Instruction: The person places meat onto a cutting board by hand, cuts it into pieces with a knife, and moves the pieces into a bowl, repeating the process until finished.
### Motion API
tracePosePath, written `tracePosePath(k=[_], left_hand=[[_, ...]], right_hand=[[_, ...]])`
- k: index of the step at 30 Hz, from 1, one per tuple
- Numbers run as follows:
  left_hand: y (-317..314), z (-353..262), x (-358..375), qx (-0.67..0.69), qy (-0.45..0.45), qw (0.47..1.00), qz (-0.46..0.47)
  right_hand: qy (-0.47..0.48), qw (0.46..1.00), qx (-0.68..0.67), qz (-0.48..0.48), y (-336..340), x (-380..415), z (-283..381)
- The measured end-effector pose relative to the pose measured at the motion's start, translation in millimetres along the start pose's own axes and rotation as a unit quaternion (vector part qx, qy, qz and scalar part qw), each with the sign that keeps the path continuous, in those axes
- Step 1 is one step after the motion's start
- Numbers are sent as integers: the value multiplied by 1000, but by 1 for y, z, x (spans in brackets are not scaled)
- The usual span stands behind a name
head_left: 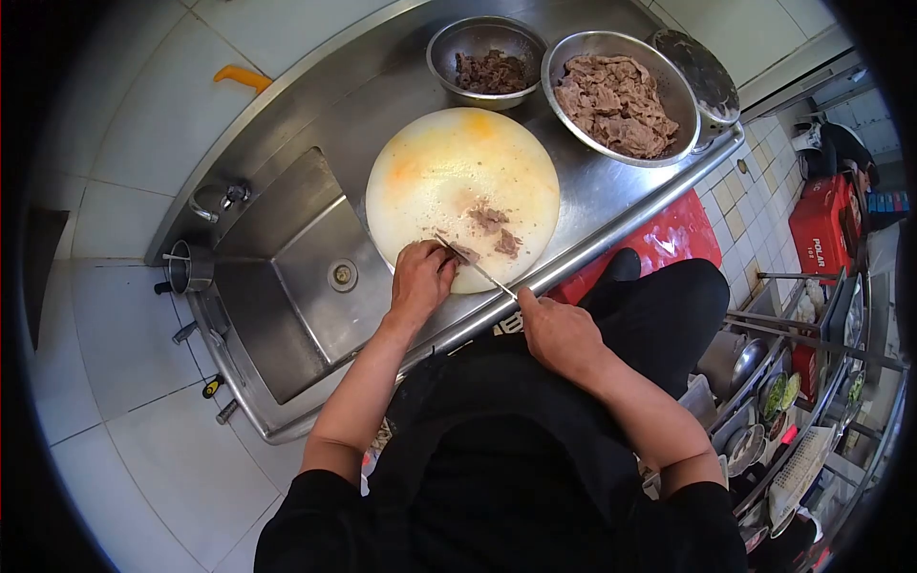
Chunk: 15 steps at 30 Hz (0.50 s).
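Observation:
My right hand (562,334) is wrapped round the handle of a knife (495,280), whose thin blade slants up and left over the round cutting board (411,172). At the board's near edge, my left hand (421,277) has its fingers curled, pressing on a piece of meat (466,254) beside the blade tip. The fingers partly cover that piece. A few cut slices of brown cooked meat (489,219) lie on the board just beyond the knife. The board is pale, with orange stains.
Behind the board stand a smaller metal bowl (449,76) of dark meat pieces and a larger metal bowl (690,115) heaped with meat. A steel sink basin (287,315) with a tap (232,197) is on the left. Shelving (821,334) stands to the right.

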State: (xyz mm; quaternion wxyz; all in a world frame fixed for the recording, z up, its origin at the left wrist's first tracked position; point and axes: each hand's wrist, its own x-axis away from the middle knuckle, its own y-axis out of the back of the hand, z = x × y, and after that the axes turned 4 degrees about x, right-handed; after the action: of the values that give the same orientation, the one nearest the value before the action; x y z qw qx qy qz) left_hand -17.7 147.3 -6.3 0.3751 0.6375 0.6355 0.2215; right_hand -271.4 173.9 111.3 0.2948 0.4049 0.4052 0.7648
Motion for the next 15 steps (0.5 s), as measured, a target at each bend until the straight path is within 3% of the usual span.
tracePosePath(k=[11,15], left_hand=[[-4,0,4,8,7,1000,-11],[-2,2,5,10,5,1000,-20]], right_hand=[[22,999,3,-41,-36,-54,-1],[-1,1000,-11,-8,-31,-39,-6]])
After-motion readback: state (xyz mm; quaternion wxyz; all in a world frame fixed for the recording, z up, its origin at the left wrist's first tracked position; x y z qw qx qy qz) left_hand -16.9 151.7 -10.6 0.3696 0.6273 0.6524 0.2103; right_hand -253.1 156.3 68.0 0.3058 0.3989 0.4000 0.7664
